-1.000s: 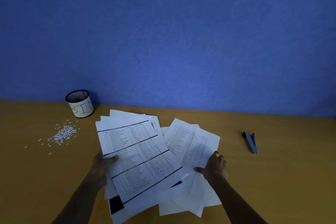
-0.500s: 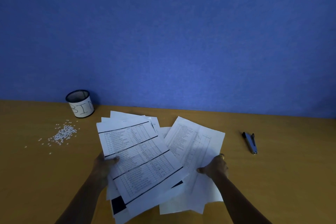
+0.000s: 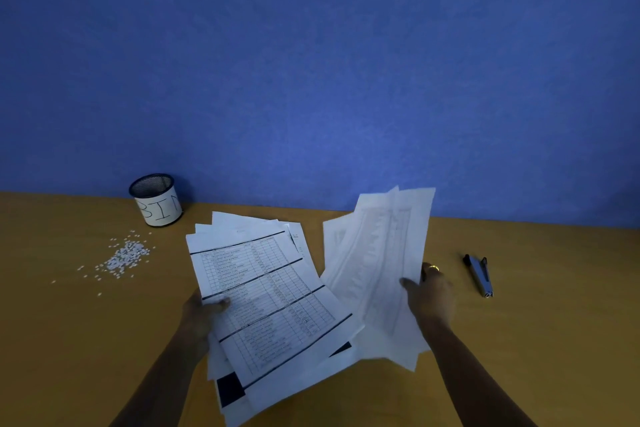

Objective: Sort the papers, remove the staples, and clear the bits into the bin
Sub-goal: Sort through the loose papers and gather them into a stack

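Observation:
My left hand point(image 3: 202, 317) grips the left edge of a fanned stack of printed table sheets point(image 3: 266, 295), thumb on top. My right hand point(image 3: 431, 291) holds a second bundle of sheets point(image 3: 381, 263), lifted and tilted up so its plain back faces me. A scatter of small white paper bits point(image 3: 124, 255) lies on the wooden desk point(image 3: 69, 340) at the left. Behind it stands a black mesh cup labelled BIN point(image 3: 156, 199). A blue-and-black staple remover point(image 3: 479, 274) lies to the right of my right hand. No staples are visible.
A blue wall point(image 3: 311, 62) rises directly behind the desk's far edge. Bare desk surface stretches to the far left and far right of the papers.
My right hand has raised its bundle off the pile and swung it up and to the right. The left hand and its stack have stayed in place.

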